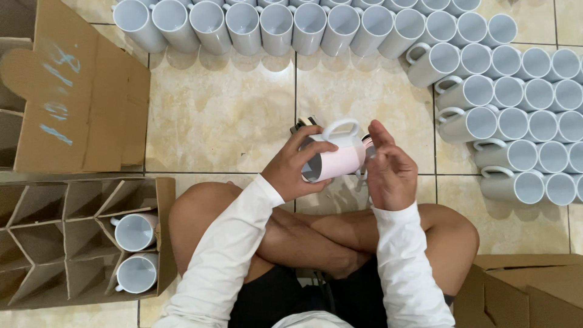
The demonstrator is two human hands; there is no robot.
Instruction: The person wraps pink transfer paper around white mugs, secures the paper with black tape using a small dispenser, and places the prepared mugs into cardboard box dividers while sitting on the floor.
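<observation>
Left hand (290,171) around the white mug (336,159), right hand (388,172) just beside it.

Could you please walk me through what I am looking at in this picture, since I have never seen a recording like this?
There is no machine here: one camera sits on a person's head and looks down at their own crossed legs and two bare hands. The left hand holds a white mug on its side, with a pale pink sheet wrapped around it. The right hand touches the mug's far end. Many more white mugs lie in rows on the tiled floor. To the left, a cardboard box with dividers holds two mugs, and a flat carton lies above it.
</observation>
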